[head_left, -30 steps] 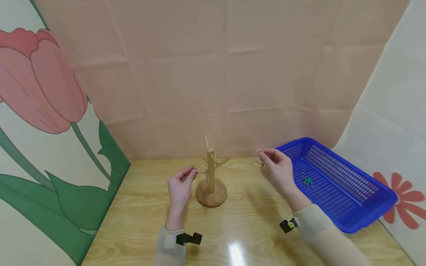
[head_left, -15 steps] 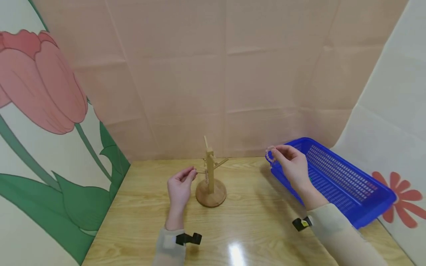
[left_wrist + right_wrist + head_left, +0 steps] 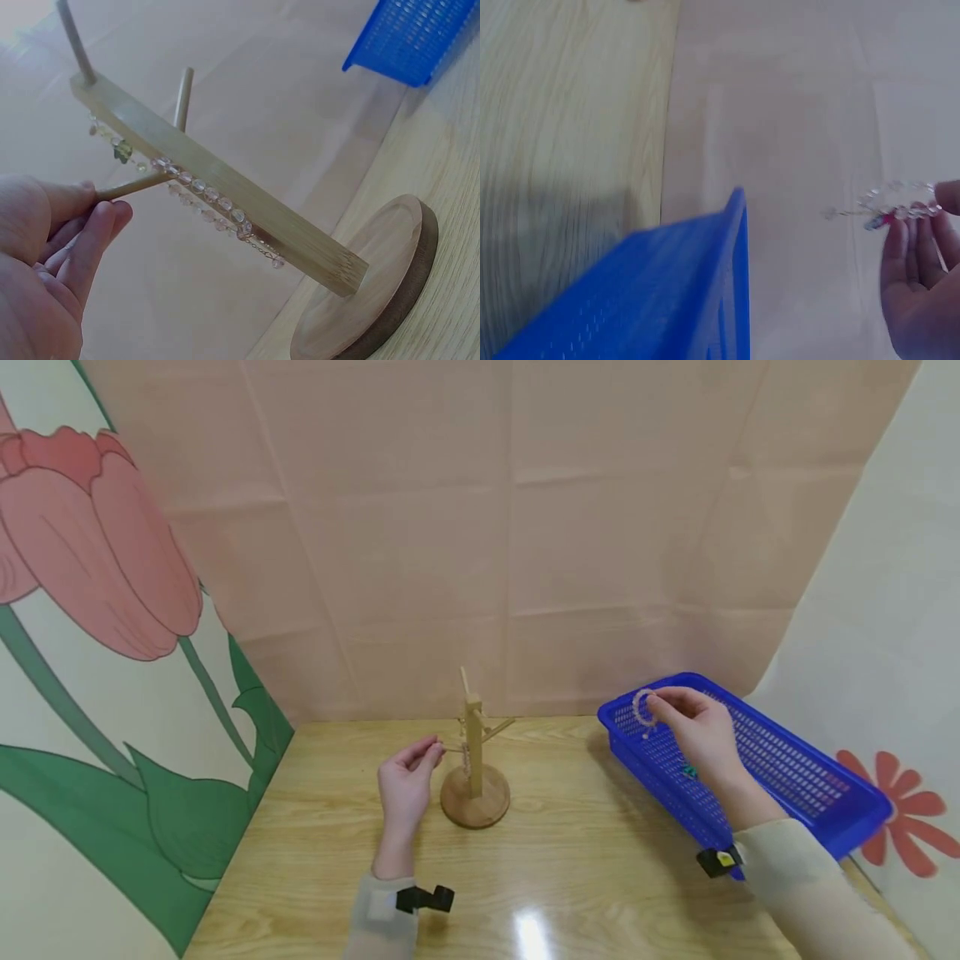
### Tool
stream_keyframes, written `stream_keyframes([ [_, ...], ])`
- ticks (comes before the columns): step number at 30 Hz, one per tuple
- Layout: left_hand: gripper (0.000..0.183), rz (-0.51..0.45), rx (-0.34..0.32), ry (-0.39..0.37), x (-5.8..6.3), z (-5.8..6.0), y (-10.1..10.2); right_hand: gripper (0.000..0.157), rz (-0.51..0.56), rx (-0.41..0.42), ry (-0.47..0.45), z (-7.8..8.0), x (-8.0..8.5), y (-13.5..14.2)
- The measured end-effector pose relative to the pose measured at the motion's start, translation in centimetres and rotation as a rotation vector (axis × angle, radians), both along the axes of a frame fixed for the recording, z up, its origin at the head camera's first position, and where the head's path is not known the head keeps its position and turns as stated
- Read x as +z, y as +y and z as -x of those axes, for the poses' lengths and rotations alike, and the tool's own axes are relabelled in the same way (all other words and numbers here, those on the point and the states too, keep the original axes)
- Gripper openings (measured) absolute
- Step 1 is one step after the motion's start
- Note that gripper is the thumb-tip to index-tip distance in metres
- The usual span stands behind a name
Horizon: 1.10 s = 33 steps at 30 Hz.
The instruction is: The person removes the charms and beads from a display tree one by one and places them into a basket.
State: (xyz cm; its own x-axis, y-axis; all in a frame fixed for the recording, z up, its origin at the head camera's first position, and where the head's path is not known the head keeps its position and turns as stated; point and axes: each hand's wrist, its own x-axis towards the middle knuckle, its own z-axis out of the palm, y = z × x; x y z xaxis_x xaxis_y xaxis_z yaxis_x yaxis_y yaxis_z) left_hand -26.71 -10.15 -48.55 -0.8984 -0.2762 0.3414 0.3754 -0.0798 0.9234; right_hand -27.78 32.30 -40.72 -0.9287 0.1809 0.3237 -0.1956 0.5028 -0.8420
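Head view: pinching a beaded bracelet [image 3: 637,708] in right hand [image 3: 701,727] fingers, well right of the wooden stand [image 3: 476,752], gripping that stand's left peg [image 3: 139,185] in left hand [image 3: 403,781] fingers. Should be pinching lightly tbh, holding peg steady, leaving loop open.

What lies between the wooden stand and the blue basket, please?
Only bare tabletop lies between the stand and the basket, as the head view shows.

The right hand [image 3: 697,731] is hiding part of the blue plastic basket [image 3: 795,764] in the head view, where a green object [image 3: 689,771] is looking too small to identify. The left wrist view is cropping the left hand [image 3: 56,259] and the wooden jewelry stand [image 3: 240,196] at its base, while the right wrist view is showing the basket blurred.
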Motion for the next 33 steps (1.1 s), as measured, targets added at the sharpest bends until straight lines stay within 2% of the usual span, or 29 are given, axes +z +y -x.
stream_keyframes([
  [5, 0.019, -0.007, -0.003, 0.005, -0.1, -0.1, 0.1, 0.048, -0.053, 0.015, -0.08, 0.1, -0.2, 2.3],
  [10, 0.023, -0.01, -0.001, 0.006, -0.1, -0.3, 0.2, 0.053, -0.054, 0.003, -0.136, -0.2, -0.1, 4.7],
  [13, 0.021, -0.009, -0.012, 0.01, 0.1, -0.3, 0.2, 0.057, -0.057, -0.007, -0.167, -0.3, 0.0, 6.1],
  [15, 0.019, -0.005, -0.024, -0.002, 0.7, -0.5, 0.2, 0.057, -0.069, -0.008, -0.168, -0.1, -0.1, 6.9],
  [20, 0.022, -0.018, -0.044, -0.038, 0.7, -0.6, -0.1, 0.054, -0.19, -0.006, -0.164, 0.4, -0.7, 8.9],
  [22, 0.024, -0.026, -0.037, -0.036, 0.2, -0.4, -0.3, 0.054, -0.256, 0.007, -0.186, 0.6, -1.0, 9.7],
  [26, 0.022, -0.012, -0.013, -0.016, 0.0, -0.5, -0.4, 0.056, -0.36, 0.043, -0.231, 0.9, -1.5, 11.0],
  [29, 0.02, -0.005, -0.001, 0.0, 0.0, -0.5, -0.4, 0.057, -0.407, 0.077, -0.252, 1.0, -1.6, 11.8],
  [33, 0.017, -0.009, 0.004, 0.004, 0.2, -0.5, -0.4, 0.057, -0.409, 0.114, -0.275, 1.0, -2.0, 12.6],
])
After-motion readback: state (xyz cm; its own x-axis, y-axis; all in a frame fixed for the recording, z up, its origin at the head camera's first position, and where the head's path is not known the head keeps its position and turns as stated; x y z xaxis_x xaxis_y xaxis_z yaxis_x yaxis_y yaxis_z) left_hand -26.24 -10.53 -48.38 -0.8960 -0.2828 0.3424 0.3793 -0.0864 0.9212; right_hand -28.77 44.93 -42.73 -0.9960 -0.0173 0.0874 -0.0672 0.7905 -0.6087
